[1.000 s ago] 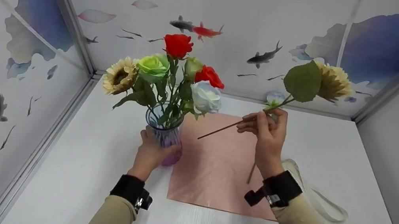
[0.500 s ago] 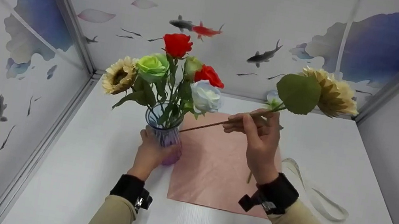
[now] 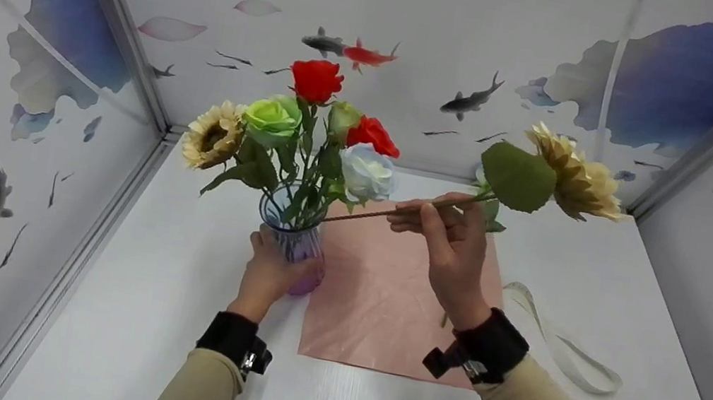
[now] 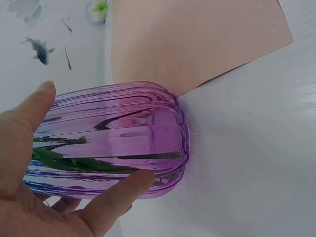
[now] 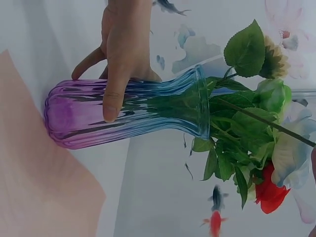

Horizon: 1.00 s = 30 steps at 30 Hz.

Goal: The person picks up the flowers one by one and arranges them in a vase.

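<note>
My left hand [image 3: 266, 275] grips the body of a ribbed glass vase [image 3: 310, 278], tinted blue at the top and purple below. It stands upright, holding red roses [image 3: 315, 81], a green rose [image 3: 272, 119], a pale blue rose [image 3: 368, 173] and a sunflower [image 3: 214, 134]. My right hand [image 3: 455, 251] pinches the stem of a second sunflower [image 3: 584, 182], whose bloom and broad leaf point up to the right. This stem's lower end is right at the vase rim, and in the right wrist view the stem [image 5: 276, 126] crosses in front of the leaves by the vase mouth [image 5: 203, 106].
Pink wrapping paper [image 3: 374, 317] lies flat on the white table [image 3: 167, 313], right of the vase. Another flower [image 3: 493, 220] lies partly hidden behind my right hand. A looped whitish ribbon [image 3: 576, 371] rests at the right. Printed wall panels [image 3: 428, 18] enclose the back and sides.
My right hand has moved left, bringing the sunflower's stem end from over the pink paper to the vase rim. The left hand and vase have stayed in place.
</note>
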{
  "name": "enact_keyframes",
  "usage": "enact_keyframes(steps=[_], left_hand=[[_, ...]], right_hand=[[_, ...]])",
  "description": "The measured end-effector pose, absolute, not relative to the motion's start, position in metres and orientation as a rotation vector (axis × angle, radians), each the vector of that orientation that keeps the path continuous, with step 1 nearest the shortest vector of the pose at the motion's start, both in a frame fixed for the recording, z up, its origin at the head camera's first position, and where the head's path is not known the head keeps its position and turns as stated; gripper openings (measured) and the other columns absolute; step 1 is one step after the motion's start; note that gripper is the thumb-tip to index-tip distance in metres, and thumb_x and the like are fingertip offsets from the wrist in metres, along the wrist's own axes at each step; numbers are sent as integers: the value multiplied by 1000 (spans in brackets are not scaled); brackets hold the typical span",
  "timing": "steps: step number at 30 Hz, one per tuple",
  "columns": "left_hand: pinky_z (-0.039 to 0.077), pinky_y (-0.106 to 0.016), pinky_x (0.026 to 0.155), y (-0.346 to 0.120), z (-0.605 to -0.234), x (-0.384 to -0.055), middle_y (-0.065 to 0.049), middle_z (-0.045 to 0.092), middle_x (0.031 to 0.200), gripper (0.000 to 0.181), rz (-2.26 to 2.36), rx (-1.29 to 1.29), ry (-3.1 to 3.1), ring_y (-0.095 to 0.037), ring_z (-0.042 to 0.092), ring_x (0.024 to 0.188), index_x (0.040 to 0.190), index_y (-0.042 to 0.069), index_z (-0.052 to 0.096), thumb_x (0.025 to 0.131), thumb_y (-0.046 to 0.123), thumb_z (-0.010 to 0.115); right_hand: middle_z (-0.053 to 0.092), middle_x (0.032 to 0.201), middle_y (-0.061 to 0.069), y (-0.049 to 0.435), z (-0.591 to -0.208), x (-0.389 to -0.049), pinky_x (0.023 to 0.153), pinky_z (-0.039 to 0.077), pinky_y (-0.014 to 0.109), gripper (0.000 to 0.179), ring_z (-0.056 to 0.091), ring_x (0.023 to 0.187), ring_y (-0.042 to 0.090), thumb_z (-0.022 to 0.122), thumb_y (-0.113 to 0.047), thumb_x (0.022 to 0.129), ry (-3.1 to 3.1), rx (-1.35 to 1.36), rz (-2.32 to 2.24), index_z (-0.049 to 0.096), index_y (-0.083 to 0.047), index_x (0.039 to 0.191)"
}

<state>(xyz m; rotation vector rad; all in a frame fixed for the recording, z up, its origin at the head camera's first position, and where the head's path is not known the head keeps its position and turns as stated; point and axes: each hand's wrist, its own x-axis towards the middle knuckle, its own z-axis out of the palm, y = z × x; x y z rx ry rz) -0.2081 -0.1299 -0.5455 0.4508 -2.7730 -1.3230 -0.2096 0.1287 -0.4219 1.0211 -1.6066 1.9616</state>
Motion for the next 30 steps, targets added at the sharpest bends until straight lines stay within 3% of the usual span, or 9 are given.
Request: enact_keyframes(steps=[7,15,21,30], left_hand=[[52,-60,97,-129,-545,-207,-29,29,144,119,-1282,435,-2782,-54,59,117,156,-9,6,82,44,82],[50,-60,100,-129,-545,-208,-25,28,145,116,-1320,475,-2801,-50,57,123,157,-2,7,82,44,83],[50,-60,100,-130,-545,-208,-26,28,146,118,-1324,462,-2802,-50,57,122,157,-3,7,81,46,83],[49,-60,101,-129,-545,-207,-28,27,147,120,-1293,437,-2805,-50,57,120,156,-5,6,80,49,82]], right_hand=[[70,108,30,120,-429,-214,79,61,44,19,74,92,36,53,3,103,-1649,1107,1881,42,11,117],[72,112,24,109,-434,-211,83,61,39,18,74,95,30,53,6,102,-1799,1108,1776,44,7,118],[72,112,21,103,-435,-211,83,61,36,21,73,94,29,53,9,100,-1819,1172,1642,44,6,120],[72,103,16,92,-425,-205,83,60,34,15,72,90,27,57,9,98,-1881,1220,1610,66,9,110]])
